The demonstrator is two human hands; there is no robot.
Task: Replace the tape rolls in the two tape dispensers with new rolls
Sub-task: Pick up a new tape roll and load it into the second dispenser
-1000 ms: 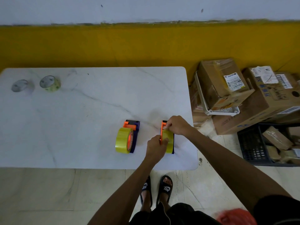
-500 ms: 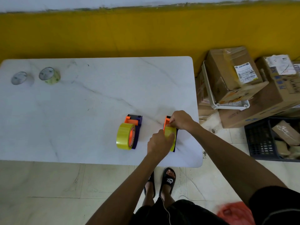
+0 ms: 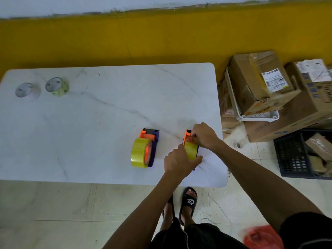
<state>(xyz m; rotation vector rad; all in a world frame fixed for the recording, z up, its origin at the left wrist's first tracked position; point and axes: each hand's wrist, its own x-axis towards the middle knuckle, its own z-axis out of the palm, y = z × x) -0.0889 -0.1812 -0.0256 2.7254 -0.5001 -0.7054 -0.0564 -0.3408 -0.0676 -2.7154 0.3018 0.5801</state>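
Two orange-and-purple tape dispensers stand on the white marble table [image 3: 89, 133], each carrying a full yellow roll. The left dispenser [image 3: 150, 141] stands untouched with its yellow roll [image 3: 139, 152] facing me. My left hand [image 3: 179, 161] grips the yellow roll [image 3: 190, 150] of the right dispenser [image 3: 188, 134] from the near side. My right hand [image 3: 203, 135] pinches at that dispenser's orange front end, fingers closed on the tape there. At the table's far left lie two nearly used-up rolls, one clear [image 3: 24, 89], one pale green [image 3: 57, 87].
Cardboard boxes [image 3: 258, 83] are stacked on the floor right of the table, one in a white basket [image 3: 258, 116]. A black crate [image 3: 294, 155] with parcels sits nearer. A red bag [image 3: 260, 237] lies by my right side. My sandalled feet [image 3: 188, 200] stand at the table's near edge.
The view has shifted slightly. My left hand has slid a little further round the right roll, and my right hand has stayed at the dispenser's front end.
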